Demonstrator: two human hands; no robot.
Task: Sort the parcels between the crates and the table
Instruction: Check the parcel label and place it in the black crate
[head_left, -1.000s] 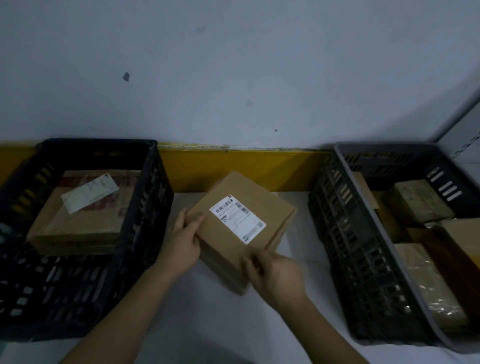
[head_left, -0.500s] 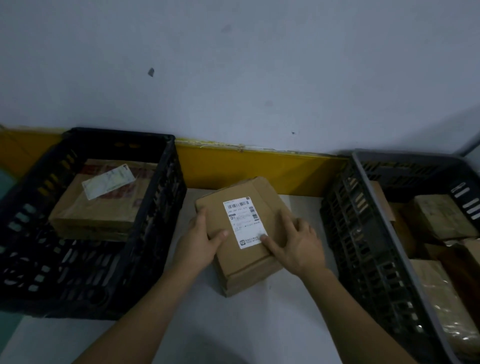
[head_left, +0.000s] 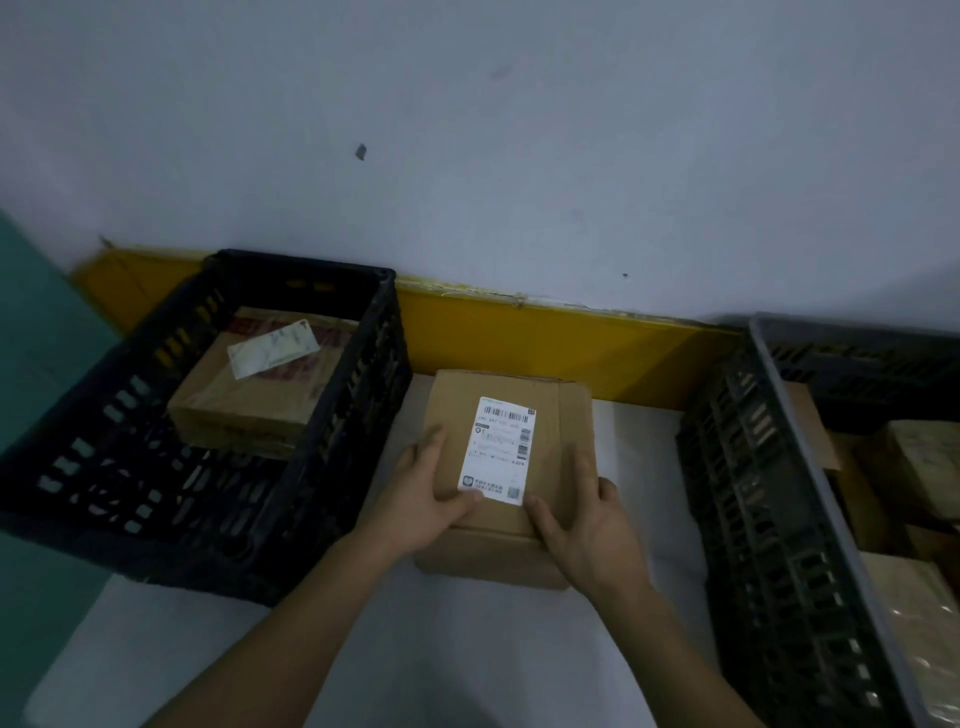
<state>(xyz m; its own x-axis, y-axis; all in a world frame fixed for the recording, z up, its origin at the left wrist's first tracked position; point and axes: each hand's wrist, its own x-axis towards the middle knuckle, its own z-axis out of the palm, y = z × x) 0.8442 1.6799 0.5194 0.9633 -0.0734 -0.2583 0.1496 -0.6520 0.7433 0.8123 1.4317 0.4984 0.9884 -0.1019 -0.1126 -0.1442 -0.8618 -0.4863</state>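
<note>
Because both hands bracket its near corners, the cardboard parcel (head_left: 511, 467) sits squared on the white table (head_left: 260, 649), label up, apparently so the shipping label (head_left: 497, 451) can be read before a crate is chosen. The left hand (head_left: 423, 496) lies along the left edge, fingers fairly straight and thumb laid across the top near the label; the right hand (head_left: 587, 525) cups the near right corner, fingers loosely bent against the top and thumb on the top face. Neither looks clenched, more steadying than lifting. Farther left, the black crate (head_left: 337, 441) holds one larger box (head_left: 254, 395) with a loose slip. The grey crate (head_left: 779, 519) at right holds several wrapped parcels (head_left: 924, 462). Behind runs a yellow band (head_left: 545, 343) under the wall.
</note>
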